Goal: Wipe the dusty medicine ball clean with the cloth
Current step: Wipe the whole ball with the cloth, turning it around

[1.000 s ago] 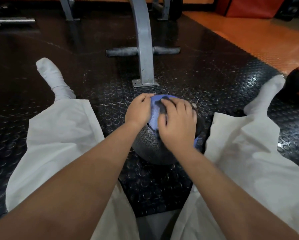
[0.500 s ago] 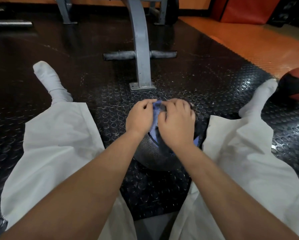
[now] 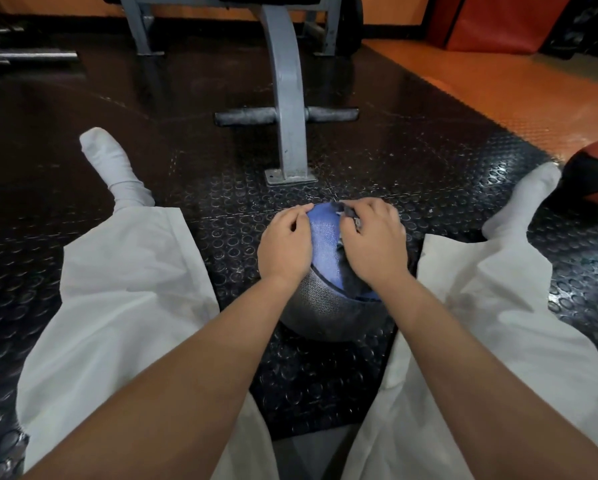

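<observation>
A dark grey textured medicine ball point(image 3: 325, 311) sits on the studded black floor mat between my spread legs. A blue cloth point(image 3: 325, 244) is draped over its top. My left hand point(image 3: 285, 245) grips the cloth's left edge with curled fingers. My right hand point(image 3: 373, 242) pinches a bunched dark part of the cloth on the right side of the ball. The far side of the ball is hidden by both hands.
A grey bench post point(image 3: 288, 98) with a crossbar stands on the mat just beyond the ball. A red and black ball point(image 3: 593, 173) lies at the right, by my right foot point(image 3: 526, 199). My left foot point(image 3: 113, 168) rests at the left. Orange flooring point(image 3: 498, 88) lies beyond the mat.
The hands drew together over the cloth half a second ago, then parted again, so more of the blue cloth shows stretched between them. The view has tilted slightly downward.
</observation>
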The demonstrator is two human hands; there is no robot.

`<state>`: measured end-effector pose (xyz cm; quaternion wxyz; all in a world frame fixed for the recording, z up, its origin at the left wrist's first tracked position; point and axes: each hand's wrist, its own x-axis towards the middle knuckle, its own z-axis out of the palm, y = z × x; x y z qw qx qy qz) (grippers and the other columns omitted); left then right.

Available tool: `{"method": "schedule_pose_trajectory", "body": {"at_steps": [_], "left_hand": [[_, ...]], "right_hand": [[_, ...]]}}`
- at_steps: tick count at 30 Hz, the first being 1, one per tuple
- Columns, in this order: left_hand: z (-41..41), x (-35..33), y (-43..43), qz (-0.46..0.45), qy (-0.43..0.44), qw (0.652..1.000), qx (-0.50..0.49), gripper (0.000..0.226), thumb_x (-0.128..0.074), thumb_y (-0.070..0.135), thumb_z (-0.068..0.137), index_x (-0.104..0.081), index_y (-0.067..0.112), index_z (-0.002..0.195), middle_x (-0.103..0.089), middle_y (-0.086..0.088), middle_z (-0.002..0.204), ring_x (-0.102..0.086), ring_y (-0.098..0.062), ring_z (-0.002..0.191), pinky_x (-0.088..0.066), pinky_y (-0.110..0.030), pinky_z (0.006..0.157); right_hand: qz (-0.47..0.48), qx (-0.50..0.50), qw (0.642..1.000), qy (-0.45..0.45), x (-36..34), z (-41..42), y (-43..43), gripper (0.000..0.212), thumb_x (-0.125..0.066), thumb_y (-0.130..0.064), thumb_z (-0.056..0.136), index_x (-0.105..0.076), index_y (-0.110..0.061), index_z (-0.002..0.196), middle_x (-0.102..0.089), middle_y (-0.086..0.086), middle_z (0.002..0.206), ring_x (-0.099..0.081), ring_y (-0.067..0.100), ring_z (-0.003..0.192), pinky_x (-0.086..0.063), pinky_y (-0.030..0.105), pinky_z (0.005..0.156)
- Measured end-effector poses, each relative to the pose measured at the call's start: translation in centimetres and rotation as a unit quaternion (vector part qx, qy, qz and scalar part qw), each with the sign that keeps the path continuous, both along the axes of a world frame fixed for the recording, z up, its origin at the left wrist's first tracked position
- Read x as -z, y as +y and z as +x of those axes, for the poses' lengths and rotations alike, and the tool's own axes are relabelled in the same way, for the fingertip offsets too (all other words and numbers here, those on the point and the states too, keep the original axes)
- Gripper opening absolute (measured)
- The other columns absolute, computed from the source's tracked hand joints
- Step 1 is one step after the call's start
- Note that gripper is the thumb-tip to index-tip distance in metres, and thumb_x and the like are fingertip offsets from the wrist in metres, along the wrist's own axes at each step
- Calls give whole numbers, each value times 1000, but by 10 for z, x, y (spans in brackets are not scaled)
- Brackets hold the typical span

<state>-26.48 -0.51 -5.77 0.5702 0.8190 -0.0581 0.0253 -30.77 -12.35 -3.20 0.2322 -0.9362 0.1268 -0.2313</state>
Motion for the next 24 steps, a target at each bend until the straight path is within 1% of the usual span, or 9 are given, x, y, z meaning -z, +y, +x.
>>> {"method": "schedule_pose_trajectory", "body": {"at_steps": [2,5,8,10,14,16,18,21,24], "left_hand": [[7,-5,2,-1,9,1000,15,34,-37,29,102,-65,34,120,-57,16,132,-51,-2,117,-34,-21,92],[11,-8,8,17,6,999,49,34,-37,29,103,-64,31,124,-55,15,133,-46,3,110,-32,-18,91],[6,-4,11,20,-20,998,53,33,-39,28,103,-64,31,123,-55,17,131,-45,6,108,-31,-8,85],[1,-3,10,19,-27,998,46,32,-40,26,103,-65,30,123,-56,18,129,-46,8,108,-28,1,81],[-8,-2,7,33,-67,996,41,34,-40,22,103,-64,26,126,-57,13,130,-45,7,110,-33,-10,92],[-7,-2,8,38,-67,996,46,35,-39,20,102,-65,25,125,-58,11,130,-47,4,112,-35,-16,95],[-1,-4,11,37,-49,997,46,35,-39,20,102,-65,25,124,-58,10,130,-51,-3,115,-38,-21,97],[6,-7,14,12,-24,998,61,34,-39,20,102,-67,25,120,-60,8,128,-54,-7,117,-40,-26,101],[2,-6,14,-15,-20,996,86,32,-40,20,103,-67,27,119,-58,12,128,-51,-3,119,-37,-21,103]], "right_hand": [[-9,10,998,-67,15,-19,9,42,-41,-29,86,-64,-17,118,-58,4,121,-43,26,118,-36,42,97],[-68,-32,988,-132,48,-55,20,43,-46,-26,81,-57,-19,122,-55,7,126,-40,31,125,-30,42,102],[-58,-18,991,-116,42,-57,20,41,-44,-29,82,-56,-21,121,-53,4,128,-39,28,126,-30,44,102],[-50,16,997,-49,17,-35,20,42,-40,-33,86,-59,-20,121,-52,3,129,-39,26,125,-31,44,100],[-44,32,992,112,-20,15,16,38,-37,-33,96,-53,-21,128,-45,4,137,-35,26,127,-26,45,103],[-56,33,992,107,-20,17,22,38,-37,-32,96,-54,-20,128,-48,5,134,-38,26,125,-28,45,102],[-95,30,994,55,-7,1,32,38,-39,-33,93,-58,-20,123,-54,3,130,-41,25,124,-29,45,101],[-165,10,986,-4,15,-34,43,42,-45,-42,85,-60,-23,120,-55,0,131,-41,28,130,-33,58,100],[-180,-21,983,17,22,-51,39,46,-43,-49,87,-56,-28,125,-51,0,137,-38,33,133,-33,67,95]]}}
